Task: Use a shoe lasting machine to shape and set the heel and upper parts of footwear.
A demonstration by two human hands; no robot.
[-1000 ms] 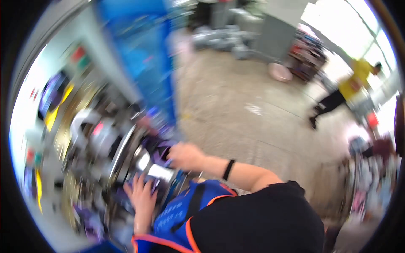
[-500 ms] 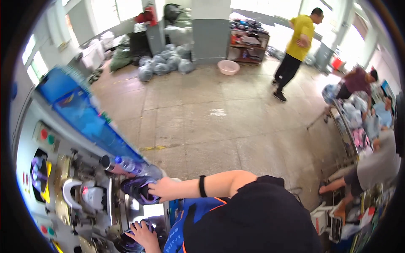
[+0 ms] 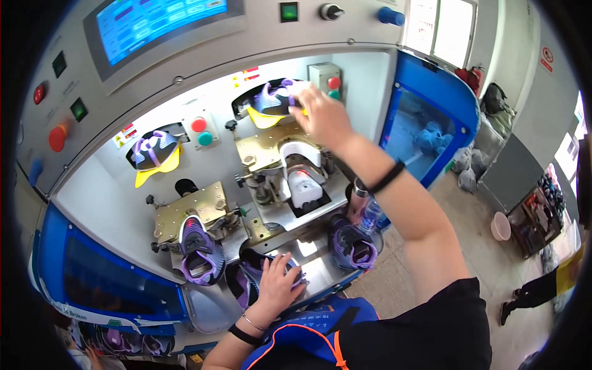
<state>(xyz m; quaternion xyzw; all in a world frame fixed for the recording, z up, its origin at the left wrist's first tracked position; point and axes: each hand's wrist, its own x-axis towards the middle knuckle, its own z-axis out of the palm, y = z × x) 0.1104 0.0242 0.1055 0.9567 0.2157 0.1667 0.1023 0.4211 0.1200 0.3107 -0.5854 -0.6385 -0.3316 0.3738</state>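
My right hand reaches up into the machine with curled fingers on the right edge of a grey-purple shoe upper, which sits over a yellow holder in the back panel. My left hand lies palm down with spread fingers on a dark purple shoe upper at the tray's front. Another purple shoe upper stands left of it, below a brass-coloured clamp plate. To the right, a dark purple shoe upper rests on the metal tray.
A second grey-purple upper hangs on the back panel at left. Between brass plates stands a white heel mould. A water bottle and a pink tumbler stand at right, near the open blue door. A touchscreen is above.
My view has swung from the room to the machine's front. My right hand has left the shoe upper at the tray's right and gone up to the back panel; my left stays on its upper.
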